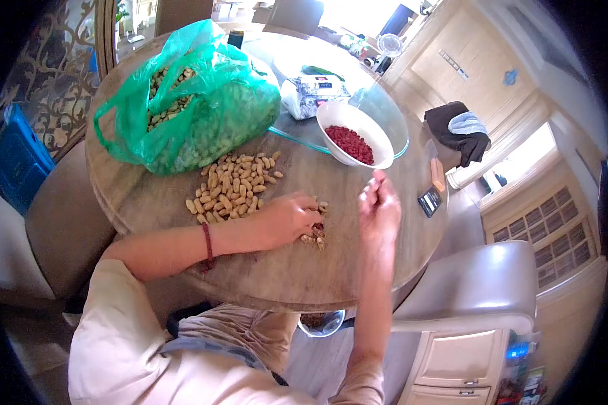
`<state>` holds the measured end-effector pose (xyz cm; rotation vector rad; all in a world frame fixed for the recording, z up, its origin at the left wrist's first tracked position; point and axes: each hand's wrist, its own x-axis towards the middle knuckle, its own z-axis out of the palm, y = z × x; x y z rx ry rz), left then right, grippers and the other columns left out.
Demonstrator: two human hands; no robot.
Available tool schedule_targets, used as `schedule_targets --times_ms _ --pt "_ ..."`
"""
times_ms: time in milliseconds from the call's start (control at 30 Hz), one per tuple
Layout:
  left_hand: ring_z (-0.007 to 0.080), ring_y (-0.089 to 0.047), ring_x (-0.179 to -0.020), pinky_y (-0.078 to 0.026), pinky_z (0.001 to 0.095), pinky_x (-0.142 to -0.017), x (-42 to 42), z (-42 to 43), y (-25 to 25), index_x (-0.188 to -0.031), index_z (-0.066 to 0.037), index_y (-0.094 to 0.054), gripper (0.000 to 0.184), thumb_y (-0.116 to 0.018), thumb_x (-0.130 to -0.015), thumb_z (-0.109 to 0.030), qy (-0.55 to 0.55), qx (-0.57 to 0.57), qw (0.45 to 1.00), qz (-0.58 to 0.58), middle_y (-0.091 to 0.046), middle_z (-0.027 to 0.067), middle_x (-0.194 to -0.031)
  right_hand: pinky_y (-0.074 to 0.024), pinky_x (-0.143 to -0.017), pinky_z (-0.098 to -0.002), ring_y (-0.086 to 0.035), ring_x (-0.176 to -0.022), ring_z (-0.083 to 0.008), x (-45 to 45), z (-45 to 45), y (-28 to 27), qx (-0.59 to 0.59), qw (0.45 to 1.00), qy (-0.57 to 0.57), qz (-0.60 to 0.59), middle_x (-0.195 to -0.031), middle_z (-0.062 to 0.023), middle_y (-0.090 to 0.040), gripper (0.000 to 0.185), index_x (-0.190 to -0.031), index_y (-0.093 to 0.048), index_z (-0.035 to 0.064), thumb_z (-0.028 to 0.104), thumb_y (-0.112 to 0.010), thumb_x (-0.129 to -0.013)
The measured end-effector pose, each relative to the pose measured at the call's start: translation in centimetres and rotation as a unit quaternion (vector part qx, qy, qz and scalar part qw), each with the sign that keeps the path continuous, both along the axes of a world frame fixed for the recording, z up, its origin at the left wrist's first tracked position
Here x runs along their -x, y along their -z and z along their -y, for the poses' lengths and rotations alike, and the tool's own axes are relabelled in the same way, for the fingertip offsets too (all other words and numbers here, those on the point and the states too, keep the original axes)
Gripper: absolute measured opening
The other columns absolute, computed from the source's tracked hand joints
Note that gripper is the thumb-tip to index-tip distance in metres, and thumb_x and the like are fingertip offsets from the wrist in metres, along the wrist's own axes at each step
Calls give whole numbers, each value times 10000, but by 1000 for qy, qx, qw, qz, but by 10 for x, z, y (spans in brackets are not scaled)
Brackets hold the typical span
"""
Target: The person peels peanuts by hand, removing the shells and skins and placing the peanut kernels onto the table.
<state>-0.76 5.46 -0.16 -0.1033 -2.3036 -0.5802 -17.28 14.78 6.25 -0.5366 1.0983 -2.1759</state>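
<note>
My left hand (292, 219), with a dark red bracelet at the wrist, rests on the table with its fingers curled down over a small heap of peanut shells (312, 240); what lies under the fingers is hidden. Just below the white bowl (331, 116) of red-skinned peanut kernels (349, 143), my right hand (380, 210) is raised, slightly blurred, its fingers pressed together. Anything in that pinch is too small to make out. Beyond my left hand is a pile of unshelled peanuts (230, 185). Behind them, a green plastic bag (216, 118) stands open, full of more peanuts.
Round wooden table (270, 280). At its right side lie a phone (429, 201) and an orange-handled knife (438, 174). A packet of wipes (312, 93) stands behind the bowl. Below the table edge is a bin (325, 325); a chair (479, 287) is at right.
</note>
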Motion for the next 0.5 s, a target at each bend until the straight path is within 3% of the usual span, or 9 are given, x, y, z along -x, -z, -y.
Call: schedule_targets --times_ms 67,133,167,233,267,367,400,433,500 --pt "303 -546 -934 -464 371 -795 -1 -1 -2 -918 -55 -620 257 -670 -672 -110 -14 48 998 26 -563 129 -1011 -364 -506 -216 -429 -570 -80 29 28 -20 33 999 20 -13 -719 -9 -492 223 -978 -533 1 152 -371 -952" --pt "298 -543 -937 -462 364 -801 -5 -2 -8 -890 -37 -615 228 -629 -670 -96 -20 65 998 16 -565 133 -1013 -427 -704 -313 -502 -754 -139 64 57 -31 -25 998 7 -64 -871 -50 -533 298 -1068 -497 16 263 -374 -956" --pt "292 -539 -940 -461 356 -808 -7 -3 -9 -862 -20 -610 204 -588 -669 -82 -25 81 996 8 -567 136 -1016 -427 -704 -313 -502 -754 -139 65 66 -40 -24 998 6 -66 -871 -50 -533 298 -1068 -497 16 263 -374 -956" --pt "285 -532 -957 -455 353 -816 -7 -2 -4 -848 -19 -610 193 -579 -668 -82 -31 89 996 4 -560 136 -1020 -340 -904 -443 -448 -1046 -225 68 77 -55 -146 988 10 -57 -1125 -76 -492 430 -1204 -417 50 387 -373 -941" --pt "279 -525 -973 -450 350 -824 -7 0 -2 -834 -19 -609 183 -570 -667 -82 -35 95 995 1 -552 136 -1025 -210 -986 -506 -284 -1238 -276 70 81 -56 -145 988 -7 -55 -1306 -59 -374 534 -1305 -321 88 459 -367 -924" --pt "284 -524 -995 -458 354 -830 -15 2 -8 -928 -66 -630 269 -624 -662 -112 -57 144 987 44 -533 124 -1079 -182 -1014 -513 -238 -1285 -281 82 80 -44 -79 992 -9 -101 -1321 -55 -379 525 -1303 -343 82 447 -369 -927" --pt "284 -524 -995 -458 354 -830 -16 1 -10 -928 -66 -630 269 -624 -662 -112 -58 142 987 40 -533 124 -1079 -271 -1006 -478 -352 -1224 -271 83 75 -39 -49 993 -2 -106 -1247 -81 -451 466 -1246 -421 61 405 -387 -933" --pt "281 -521 -996 -454 353 -836 -18 0 -13 -934 -58 -630 278 -610 -660 -105 -60 161 984 41 -530 122 -1084 -271 -1006 -478 -352 -1224 -271 83 70 -35 -52 993 -3 -108 -1247 -81 -451 466 -1246 -421 61 405 -387 -933" --pt "279 -518 -998 -450 352 -843 -22 -2 -18 -940 -51 -630 288 -595 -658 -99 -62 179 981 40 -527 120 -1090 -414 -922 -375 -499 -1087 -244 77 60 -28 -47 983 44 -171 -1148 -100 -520 362 -1178 -489 48 310 -429 -936"
